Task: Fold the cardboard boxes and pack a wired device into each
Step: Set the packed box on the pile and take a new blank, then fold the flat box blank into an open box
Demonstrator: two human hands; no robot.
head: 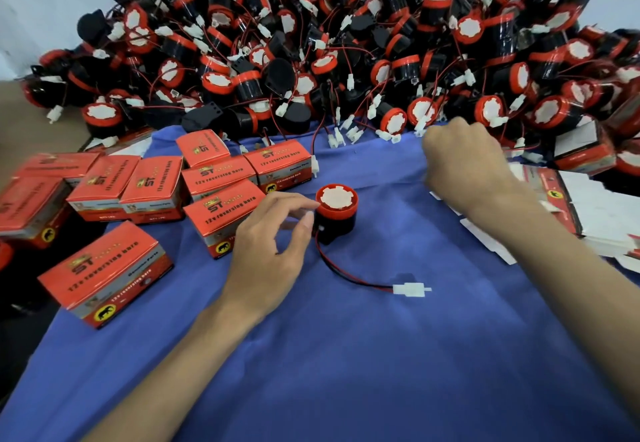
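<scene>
A black wired device (337, 214) with a red cap stands upright on the blue cloth (381, 355). Its red-black wire runs to a white connector (410, 291) lying toward me. My left hand (273, 237) sits just left of it, with the thumb and index fingertip touching its side and the other fingers loosely bent. My right hand (464, 161) is curled at the front edge of the big device pile (346, 53), back toward me. Its fingers are hidden, among loose white connectors (420, 129). Several closed red boxes (221, 178) lie at left.
Flat unfolded box blanks (561, 199) are stacked at the right, under my right forearm, with white card sheets (609, 223) beside them. One folded box (581, 150) sits by the pile at far right. Another closed box (107, 275) lies near the cloth's left edge.
</scene>
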